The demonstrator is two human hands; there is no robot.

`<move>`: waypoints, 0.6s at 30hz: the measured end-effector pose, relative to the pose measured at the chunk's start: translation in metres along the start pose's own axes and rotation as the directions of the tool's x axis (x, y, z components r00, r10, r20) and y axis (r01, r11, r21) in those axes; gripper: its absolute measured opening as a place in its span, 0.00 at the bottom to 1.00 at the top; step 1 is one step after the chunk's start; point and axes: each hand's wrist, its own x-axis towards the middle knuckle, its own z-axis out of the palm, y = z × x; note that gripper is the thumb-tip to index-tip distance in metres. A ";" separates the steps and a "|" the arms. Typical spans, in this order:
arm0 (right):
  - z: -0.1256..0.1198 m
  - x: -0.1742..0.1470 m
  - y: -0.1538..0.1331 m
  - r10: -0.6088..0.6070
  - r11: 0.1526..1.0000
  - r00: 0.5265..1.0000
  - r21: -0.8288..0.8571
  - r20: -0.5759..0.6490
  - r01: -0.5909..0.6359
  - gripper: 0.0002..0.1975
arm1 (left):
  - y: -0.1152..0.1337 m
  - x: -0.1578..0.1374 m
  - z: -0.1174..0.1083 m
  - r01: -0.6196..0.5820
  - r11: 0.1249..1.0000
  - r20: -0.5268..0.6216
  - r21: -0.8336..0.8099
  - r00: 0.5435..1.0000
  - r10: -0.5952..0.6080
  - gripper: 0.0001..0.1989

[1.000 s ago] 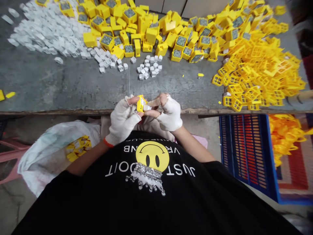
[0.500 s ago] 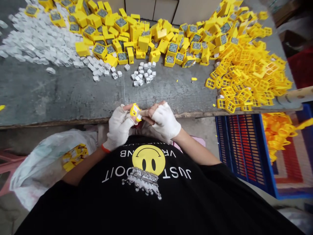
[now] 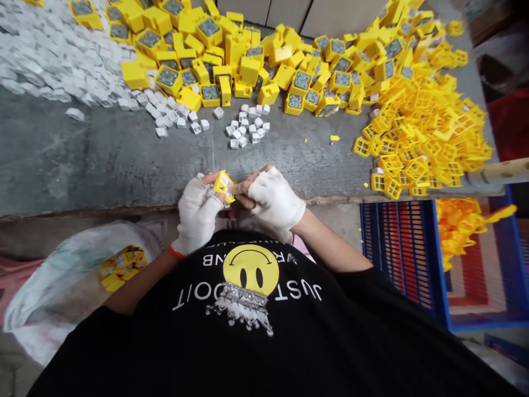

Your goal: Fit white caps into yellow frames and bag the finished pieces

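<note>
My left hand (image 3: 200, 212), in a white fingerless glove, grips a small yellow plastic frame (image 3: 221, 182) just over the table's front edge. White pieces sit within the frame's openings. From the right, my right hand (image 3: 275, 199), gloved the same way, reaches in with curled fingers. Its fingertips press together against the frame's right side; whatever lies between them is hidden. Beyond both hands, a small group of white plastic caps (image 3: 247, 127) rests on the grey table (image 3: 165, 165).
Yellow blocks with grey patterned faces (image 3: 250, 71) lie heaped along the back. A pile of white caps (image 3: 61, 60) spreads at left, yellow frames (image 3: 421, 138) at right. Below stand a blue crate (image 3: 442, 264) and a white plastic bag (image 3: 53, 281) holding yellow-and-white pieces.
The view has shifted slightly, so the table and piles sit a little differently. Both hands stay together at the yellow frame, which has turned slightly and shows more of its white-filled face.
</note>
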 end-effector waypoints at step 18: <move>-0.053 0.032 0.039 -0.378 0.922 0.924 -0.071 0.053 0.381 0.14 | 0.023 0.007 0.012 0.606 0.793 0.144 -0.064 0.792 -0.594 0.21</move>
